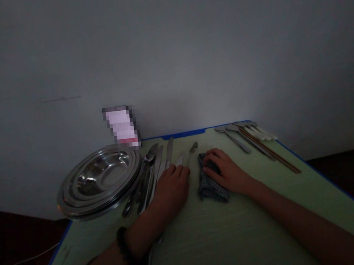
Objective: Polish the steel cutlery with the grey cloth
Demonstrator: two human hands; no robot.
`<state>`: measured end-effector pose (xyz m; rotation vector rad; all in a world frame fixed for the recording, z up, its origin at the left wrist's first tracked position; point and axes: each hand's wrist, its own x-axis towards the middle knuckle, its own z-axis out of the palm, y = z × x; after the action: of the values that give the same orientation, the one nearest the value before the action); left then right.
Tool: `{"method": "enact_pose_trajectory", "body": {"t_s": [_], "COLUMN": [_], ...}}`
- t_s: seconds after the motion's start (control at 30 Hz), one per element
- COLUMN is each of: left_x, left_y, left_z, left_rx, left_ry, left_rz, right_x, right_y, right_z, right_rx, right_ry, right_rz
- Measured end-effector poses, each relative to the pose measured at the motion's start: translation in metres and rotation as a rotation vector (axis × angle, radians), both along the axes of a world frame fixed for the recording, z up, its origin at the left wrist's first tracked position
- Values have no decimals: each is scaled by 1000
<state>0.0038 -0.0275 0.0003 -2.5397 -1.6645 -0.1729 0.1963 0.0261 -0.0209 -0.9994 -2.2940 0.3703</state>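
Saw left hand (173, 190), grip unclear, partly hiding table knives (169, 151) mid-frame; right hand (227, 172), apart, closed on cloth (213, 191). Noted stacked metal plates (105, 173) centre-left, chopsticks (270, 151) centre-right.

I take my surroundings for a home, though I cannot be certain: my table (207, 243), pale green with a blue edge, stands by a plain, scuffed wall (188, 55) in dim light, and before me lie steel dishes (75, 205), knives (169, 150), spoons (194, 147) and chopsticks (270, 151)

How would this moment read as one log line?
left hand: at cutlery | right hand: on cloth | metal dishes: stacked, left side
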Motion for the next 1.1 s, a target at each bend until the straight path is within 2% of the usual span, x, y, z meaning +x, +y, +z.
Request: {"method": "enact_pose_trajectory", "body": {"t_s": [0.13, 0.37, 0.57, 0.7, 0.77, 0.83, 0.9, 1.0, 1.1], "left_x": [0, 2, 2, 1, 1, 1, 0, 1, 1], "left_y": [-1, -3, -1, 0, 0, 1, 1, 1, 1], "left_z": [1, 1, 0, 0, 1, 2, 3, 4, 5], "left_rx": [18, 66, -21, -46, -51, -53, -54, -55, -60], "left_ry": [16, 71, 52, 40, 35, 30, 24, 11, -4], "left_rz": [-13, 140, 118, 93, 86, 81, 79, 75, 68], "right_x": [0, 1, -2, -2, 0, 3, 7, 9, 5], "right_y": [0, 0, 0, 3, 5, 7, 8, 3, -6], "right_z": [1, 2, 0, -4, -3, 1, 7, 14, 18], "right_rx": [7, -5, -15, -156, -250, -270, -171, 7, -7], "right_ry": [-2, -8, 51, 203, 303, 343, 286, 54, -216], "right_rz": [0, 5, -77, -141, -119, -83, -119, -272, -326]}}
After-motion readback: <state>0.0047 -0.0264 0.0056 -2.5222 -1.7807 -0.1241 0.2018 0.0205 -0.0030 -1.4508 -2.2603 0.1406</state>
